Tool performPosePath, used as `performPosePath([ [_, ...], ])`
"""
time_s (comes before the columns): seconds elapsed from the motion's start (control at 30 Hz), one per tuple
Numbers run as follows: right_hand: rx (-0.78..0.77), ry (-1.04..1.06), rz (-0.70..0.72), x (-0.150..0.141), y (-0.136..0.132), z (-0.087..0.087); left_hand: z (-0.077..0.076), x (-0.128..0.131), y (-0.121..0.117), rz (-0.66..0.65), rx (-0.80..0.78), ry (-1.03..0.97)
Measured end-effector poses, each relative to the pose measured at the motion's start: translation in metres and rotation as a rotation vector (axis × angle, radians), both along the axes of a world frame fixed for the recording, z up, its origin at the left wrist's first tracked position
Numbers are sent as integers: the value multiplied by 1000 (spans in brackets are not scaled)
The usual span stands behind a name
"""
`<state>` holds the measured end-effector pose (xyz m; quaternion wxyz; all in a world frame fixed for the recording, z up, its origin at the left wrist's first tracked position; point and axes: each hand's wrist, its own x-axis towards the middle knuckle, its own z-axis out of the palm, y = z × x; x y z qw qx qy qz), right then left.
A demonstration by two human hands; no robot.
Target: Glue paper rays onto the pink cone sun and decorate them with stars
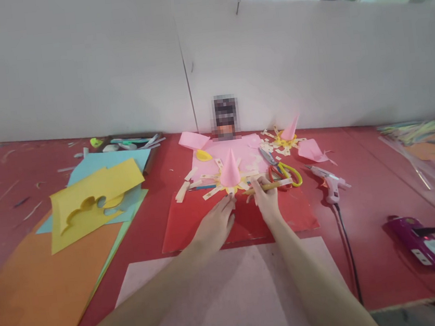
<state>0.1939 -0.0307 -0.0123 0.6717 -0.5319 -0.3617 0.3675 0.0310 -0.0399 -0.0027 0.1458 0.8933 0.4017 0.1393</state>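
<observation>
A pink paper cone point(230, 169) stands upright on a yellow paper base, with pale strips bearing small marks spreading out around it. My left hand point(215, 225) lies flat with fingers stretched out, its fingertips at the near edge of this piece. In my right hand point(265, 199), just right of the cone, is a yellow-brown pen point(271, 185) with a pale end, held almost level. Its tip points left toward the yellow base. Beneath both hands is a red board point(197, 225). The strip ends under my fingertips are partly hidden.
Yellow-handled scissors point(290, 174) lie right of the cone, near a second pink cone point(290, 128). Farther right are a corded glue gun point(332, 186) and a purple power socket point(423, 244). Coloured paper sheets point(58, 285) cover the left. A white partition point(112, 65) rises behind.
</observation>
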Motion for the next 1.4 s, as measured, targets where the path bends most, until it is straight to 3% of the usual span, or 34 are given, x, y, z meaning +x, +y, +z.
performPosePath([
  [0.13, -46, 18, 32, 1, 5, -4, -4, 0, 1, -15, 38, 6],
  [0.4, -138, -61, -63, -1, 9, -3, -17, -1, 1, -68, 151, 17],
  [0.5, -90, -120, -37, -2, 7, -2, -15, -2, -3, -99, 186, 27],
  [0.77, -64, -216, 35, -5, -1, 3, -9, -3, -20, -30, 244, 92],
  [1.07, -111, -390, 24, -5, -5, 7, -2, -4, -18, -39, 216, 85],
  [1.4, -86, -280, 171, -5, -1, 3, -5, -4, -18, -47, 247, 102],
])
